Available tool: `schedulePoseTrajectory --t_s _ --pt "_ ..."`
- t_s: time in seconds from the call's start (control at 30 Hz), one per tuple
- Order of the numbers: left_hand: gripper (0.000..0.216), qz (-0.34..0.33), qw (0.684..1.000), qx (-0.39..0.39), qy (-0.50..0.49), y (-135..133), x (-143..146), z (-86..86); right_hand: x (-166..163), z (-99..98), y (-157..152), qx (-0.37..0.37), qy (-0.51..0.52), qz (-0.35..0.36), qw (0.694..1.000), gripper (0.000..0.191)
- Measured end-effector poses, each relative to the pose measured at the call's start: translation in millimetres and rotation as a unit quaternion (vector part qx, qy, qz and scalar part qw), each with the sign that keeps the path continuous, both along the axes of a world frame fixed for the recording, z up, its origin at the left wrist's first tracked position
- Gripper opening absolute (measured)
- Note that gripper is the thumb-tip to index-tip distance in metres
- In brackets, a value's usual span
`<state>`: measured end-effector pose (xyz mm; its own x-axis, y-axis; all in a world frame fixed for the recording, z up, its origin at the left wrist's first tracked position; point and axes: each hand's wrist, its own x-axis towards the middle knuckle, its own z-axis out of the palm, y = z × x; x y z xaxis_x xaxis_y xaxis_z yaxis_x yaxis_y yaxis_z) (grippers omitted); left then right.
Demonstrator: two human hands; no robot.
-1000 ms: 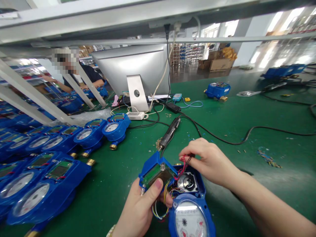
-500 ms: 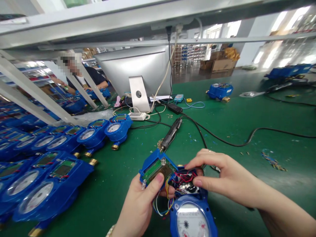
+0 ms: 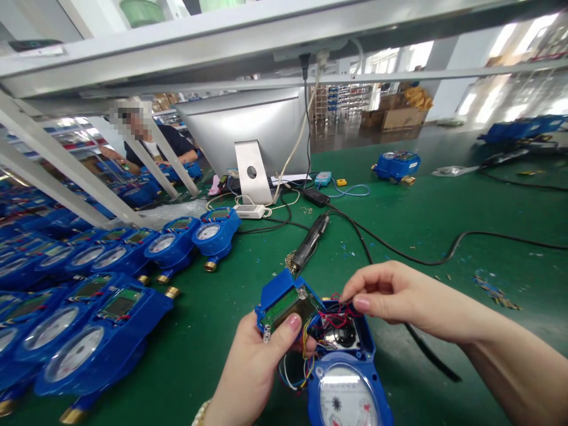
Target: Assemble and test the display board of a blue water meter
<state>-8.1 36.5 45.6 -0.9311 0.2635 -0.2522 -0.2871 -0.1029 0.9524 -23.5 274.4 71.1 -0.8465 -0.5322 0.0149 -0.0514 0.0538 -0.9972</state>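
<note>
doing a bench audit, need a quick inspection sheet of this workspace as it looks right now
surface: green mat, small bits scattered on it.
job's things: opened blue water meter; lifted circuit board; red wires in its housing.
clutter: rows of blue meters at left; one lone meter far back.
grips: left hand holds the circuit board; right hand pinches the red wires.
cables: black cable runs to an electric screwdriver.
surroundings: monitor from behind; another person seated at left.
</note>
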Motion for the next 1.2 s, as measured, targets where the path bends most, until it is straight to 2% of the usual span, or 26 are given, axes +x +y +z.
schedulePoseTrajectory --t_s 0.17,0.3,0.37,0.43,0.6,0.7,0.83,1.0,1.1,1.2 --pt "0.043 -0.014 1.000 -0.017 0.010 -3 -5 -7.9 4 8.1 -9 0.044 0.046 -0.036 0.997 0.028" --pt "0.038 -0.045 0.999 -0.019 0.017 -5 -9 -7.3 15 25.7 -24 0.092 0.177 -0.067 0.978 0.024" --pt "0.037 -0.076 0.997 0.006 0.003 -4 -9 -3.6 16 30.1 -28 0.115 0.247 -0.061 0.960 0.025" --pt "0.037 -0.083 0.995 0.053 -0.020 -3 -7 1.1 10 26.5 -27 0.108 0.272 -0.061 0.954 0.024" --pt "0.031 -0.020 0.992 0.103 -0.070 1 -2 8.9 -5 1.1 -18 0.071 0.254 -0.068 0.962 0.024" --pt "0.029 0.002 0.987 0.138 -0.085 2 -2 8.7 0 -1.0 -18 0.057 0.245 -0.086 0.964 0.022" --pt "0.027 -0.022 0.983 0.171 -0.062 2 -3 5.7 4 1.4 -21 0.036 0.236 -0.096 0.966 0.022" --pt "0.024 -0.016 0.980 0.175 -0.095 2 -4 2.2 -5 -13.4 -18 0.003 0.197 -0.088 0.976 0.038" --pt "0.025 -0.019 0.977 0.195 -0.086 0 -4 -0.7 -5 -16.6 -16 -0.006 0.170 -0.080 0.982 0.032" --pt "0.023 -0.059 0.976 0.205 -0.051 -3 -3 -4.9 -5 -15.9 -14 -0.014 0.130 -0.054 0.990 0.029"
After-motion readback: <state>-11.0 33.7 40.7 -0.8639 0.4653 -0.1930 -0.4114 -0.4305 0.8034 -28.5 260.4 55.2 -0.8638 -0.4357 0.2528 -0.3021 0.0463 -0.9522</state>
